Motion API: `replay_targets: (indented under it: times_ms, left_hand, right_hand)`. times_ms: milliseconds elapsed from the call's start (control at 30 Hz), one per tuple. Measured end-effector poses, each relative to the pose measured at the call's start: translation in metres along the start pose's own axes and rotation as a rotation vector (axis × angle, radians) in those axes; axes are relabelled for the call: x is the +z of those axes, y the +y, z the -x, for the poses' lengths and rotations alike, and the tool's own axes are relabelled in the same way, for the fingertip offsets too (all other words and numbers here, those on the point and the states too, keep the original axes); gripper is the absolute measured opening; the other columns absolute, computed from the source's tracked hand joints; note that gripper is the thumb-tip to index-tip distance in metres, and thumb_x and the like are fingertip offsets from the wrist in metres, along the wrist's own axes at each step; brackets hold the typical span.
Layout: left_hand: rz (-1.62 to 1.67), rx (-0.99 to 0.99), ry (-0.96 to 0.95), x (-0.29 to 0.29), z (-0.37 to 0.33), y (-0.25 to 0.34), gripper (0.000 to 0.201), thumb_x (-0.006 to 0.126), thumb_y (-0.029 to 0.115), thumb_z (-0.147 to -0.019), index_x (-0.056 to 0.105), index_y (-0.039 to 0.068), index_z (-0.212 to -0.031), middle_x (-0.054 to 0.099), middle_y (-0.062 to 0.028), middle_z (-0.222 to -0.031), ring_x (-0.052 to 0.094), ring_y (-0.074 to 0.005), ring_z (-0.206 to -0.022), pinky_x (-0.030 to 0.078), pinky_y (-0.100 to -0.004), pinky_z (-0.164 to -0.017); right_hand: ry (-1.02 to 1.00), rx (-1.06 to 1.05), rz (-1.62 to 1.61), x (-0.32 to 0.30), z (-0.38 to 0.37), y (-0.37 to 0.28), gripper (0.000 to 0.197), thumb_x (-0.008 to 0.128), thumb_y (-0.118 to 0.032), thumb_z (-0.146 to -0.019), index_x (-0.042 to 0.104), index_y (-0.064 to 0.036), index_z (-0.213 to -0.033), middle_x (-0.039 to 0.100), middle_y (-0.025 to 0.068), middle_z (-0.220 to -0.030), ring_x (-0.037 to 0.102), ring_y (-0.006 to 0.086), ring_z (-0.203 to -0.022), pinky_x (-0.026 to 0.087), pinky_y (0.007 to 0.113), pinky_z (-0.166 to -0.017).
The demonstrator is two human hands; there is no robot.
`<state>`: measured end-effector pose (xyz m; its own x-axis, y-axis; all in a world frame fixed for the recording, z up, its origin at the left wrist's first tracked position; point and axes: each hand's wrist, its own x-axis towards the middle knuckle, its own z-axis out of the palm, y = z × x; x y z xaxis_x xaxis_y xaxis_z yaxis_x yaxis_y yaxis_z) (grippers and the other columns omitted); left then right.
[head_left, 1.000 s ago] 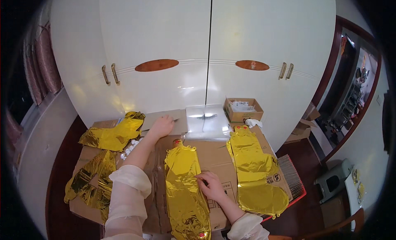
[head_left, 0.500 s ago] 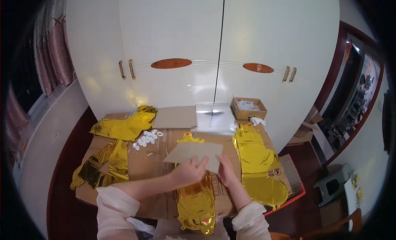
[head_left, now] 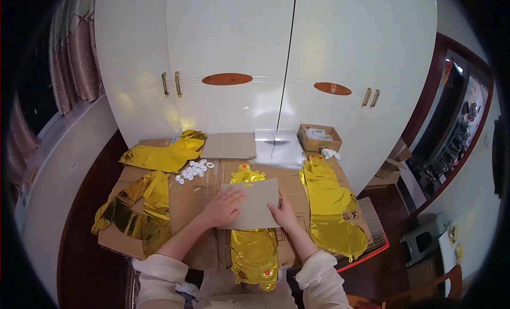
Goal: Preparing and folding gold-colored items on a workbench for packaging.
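Observation:
A grey-brown cardboard sheet (head_left: pixel 255 208) lies across the middle of a gold foil balloon (head_left: pixel 254 256), whose upper and lower ends stick out beyond it. A small piece of gold shows at the sheet's upper edge. My left hand (head_left: pixel 226 207) rests flat on the sheet's left part, fingers spread. At the right edge my right hand (head_left: pixel 285 212) grips the sheet, thumb on top and the other fingers partly hidden behind the edge. The balloon's covered middle cannot be seen.
More gold foil balloons lie on the left (head_left: pixel 159 155) and right (head_left: pixel 332 208) of the cardboard-covered table (head_left: pixel 186 213). Several white rings (head_left: pixel 194 171) sit at back left. Behind are a stacked cardboard sheet (head_left: pixel 229 146), clear plastic sleeves (head_left: pixel 277 149) and a small open box (head_left: pixel 320 139).
The cardboard sheet has come down and straightened over the balloon. My left hand has moved left and now lies flat on it; my right hand stays at its right edge.

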<state>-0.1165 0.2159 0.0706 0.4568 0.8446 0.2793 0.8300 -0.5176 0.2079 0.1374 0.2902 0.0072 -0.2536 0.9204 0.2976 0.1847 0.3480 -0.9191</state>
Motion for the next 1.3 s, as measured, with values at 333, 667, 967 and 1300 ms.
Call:
replay_targets:
  times_ms: [333, 667, 967, 1300]
  left_hand:
    - [-0.087, 0.011, -0.176, 0.027, 0.002, -0.014, 0.055, 0.047, 0.045, -0.095, 0.040, 0.023, -0.144, 0.032, -0.0074, -0.153, 0.023, -0.0353, -0.143, 0.017, -0.0646, -0.111]
    - [-0.080, 0.034, -0.124, 0.021, 0.003, -0.007, 0.054, 0.048, 0.051, -0.093, 0.045, 0.026, -0.141, 0.035, -0.0088, -0.151, 0.025, -0.0380, -0.141, 0.017, -0.0668, -0.109]
    - [-0.119, 0.164, -0.105, 0.031, 0.004, -0.011, 0.043, 0.052, 0.040, -0.093, 0.050, 0.033, -0.136, 0.041, 0.0005, -0.148, 0.030, -0.0289, -0.140, 0.019, -0.0657, -0.109]
    - [-0.063, 0.152, -0.161, 0.026, 0.003, -0.008, 0.045, 0.050, 0.045, -0.094, 0.048, 0.033, -0.137, 0.036, 0.0006, -0.151, 0.028, -0.0282, -0.142, 0.016, -0.0649, -0.111]
  right_hand:
    - [0.036, -0.071, 0.683, -0.002, 0.021, -0.036, 0.059, 0.064, -0.023, -0.084, 0.044, -0.0028, -0.135, 0.055, 0.0225, -0.119, 0.049, 0.0414, -0.107, 0.038, 0.049, -0.095]
    - [0.010, -0.050, 0.872, 0.002, 0.027, -0.045, 0.048, 0.061, -0.025, -0.085, 0.053, -0.0134, -0.131, 0.056, 0.0159, -0.117, 0.048, 0.0360, -0.109, 0.037, 0.048, -0.092]
    - [-0.022, -0.200, 0.917, 0.003, 0.026, -0.039, 0.036, 0.060, -0.028, -0.087, 0.063, -0.0233, -0.122, 0.055, 0.0078, -0.131, 0.051, 0.0273, -0.116, 0.037, 0.045, -0.094]
    - [-0.138, -0.247, 0.950, 0.003, 0.028, -0.048, 0.062, 0.062, -0.057, -0.081, 0.058, -0.0190, -0.129, 0.049, 0.0086, -0.140, 0.043, 0.0303, -0.130, 0.030, 0.047, -0.104]
